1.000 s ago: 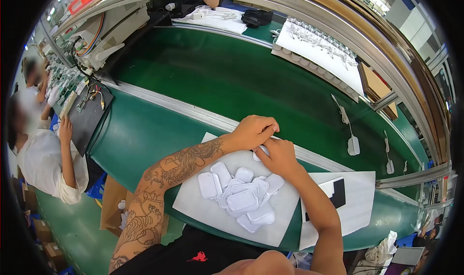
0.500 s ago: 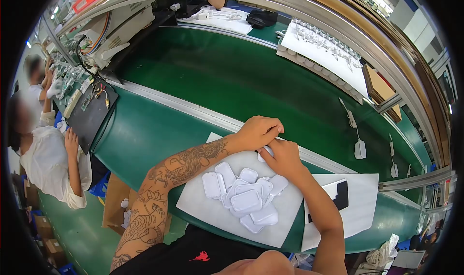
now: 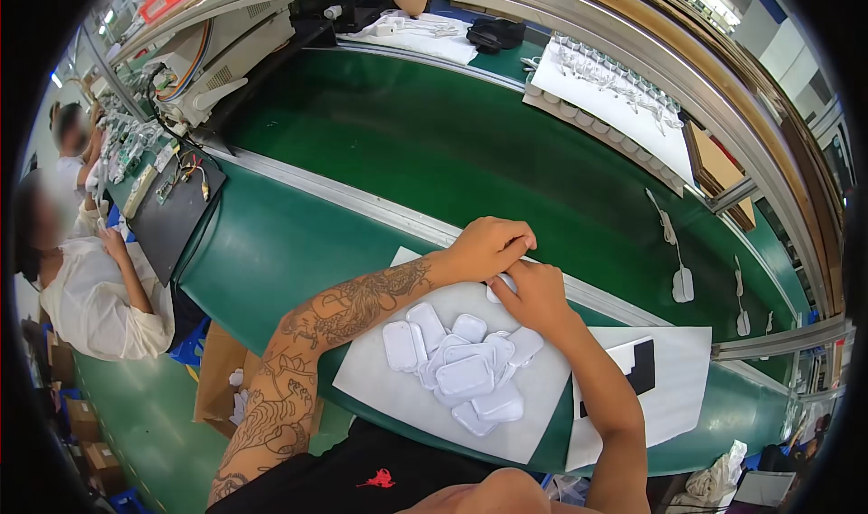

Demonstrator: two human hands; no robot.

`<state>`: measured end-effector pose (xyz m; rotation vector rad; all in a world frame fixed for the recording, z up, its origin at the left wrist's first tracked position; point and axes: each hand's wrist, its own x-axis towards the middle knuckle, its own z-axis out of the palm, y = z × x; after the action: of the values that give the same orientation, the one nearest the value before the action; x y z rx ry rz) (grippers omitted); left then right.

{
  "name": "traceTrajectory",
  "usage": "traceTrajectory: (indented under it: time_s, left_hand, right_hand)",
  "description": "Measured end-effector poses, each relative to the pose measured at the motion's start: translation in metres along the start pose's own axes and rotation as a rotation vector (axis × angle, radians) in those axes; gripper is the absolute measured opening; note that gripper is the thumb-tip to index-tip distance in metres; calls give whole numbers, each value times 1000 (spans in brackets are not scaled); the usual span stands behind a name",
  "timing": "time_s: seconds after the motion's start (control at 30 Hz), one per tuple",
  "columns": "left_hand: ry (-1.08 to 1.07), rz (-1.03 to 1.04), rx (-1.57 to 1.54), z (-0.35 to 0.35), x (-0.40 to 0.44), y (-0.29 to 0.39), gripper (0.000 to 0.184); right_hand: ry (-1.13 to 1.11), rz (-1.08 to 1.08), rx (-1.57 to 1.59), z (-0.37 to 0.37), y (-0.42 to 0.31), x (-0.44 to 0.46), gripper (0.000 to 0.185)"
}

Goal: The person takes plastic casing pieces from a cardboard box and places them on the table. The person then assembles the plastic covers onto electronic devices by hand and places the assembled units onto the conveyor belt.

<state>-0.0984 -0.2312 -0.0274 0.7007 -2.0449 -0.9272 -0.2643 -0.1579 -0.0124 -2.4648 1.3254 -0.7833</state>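
Note:
My left hand [image 3: 493, 245] rests at the conveyor's near rail with its fingers curled, just above my right hand [image 3: 535, 292]. Whatever lies inside its fingers is hidden. Beneath my right hand, a white plastic piece [image 3: 501, 288] shows at the thumb; the fingers are bent over it, and whether they grip it cannot be made out. A loose pile of white rounded cases [image 3: 467, 377] lies on a white sheet [image 3: 362, 365] in front of me, nearer to my body than both hands.
The green conveyor belt [image 3: 389, 134] runs beyond the metal rail, with white adapters and cables [image 3: 683, 284] on its right part. Black pieces [image 3: 642, 366] lie on a second sheet at right. A co-worker in white [image 3: 99, 306] sits at left, beside a black board [image 3: 176, 220].
The whole view has shifted slightly, and the corded adapters appear further right. The co-worker's arm at left has changed position. My hands hold nearly the same pose.

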Motion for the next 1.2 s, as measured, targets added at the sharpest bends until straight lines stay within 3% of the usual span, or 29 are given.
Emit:
traceTrajectory:
  time_s: [1.2]
  left_hand:
    - [8, 14, -14, 2, 1, -2, 23]
  right_hand:
    - [-54, 63, 9, -3, -2, 0, 23]
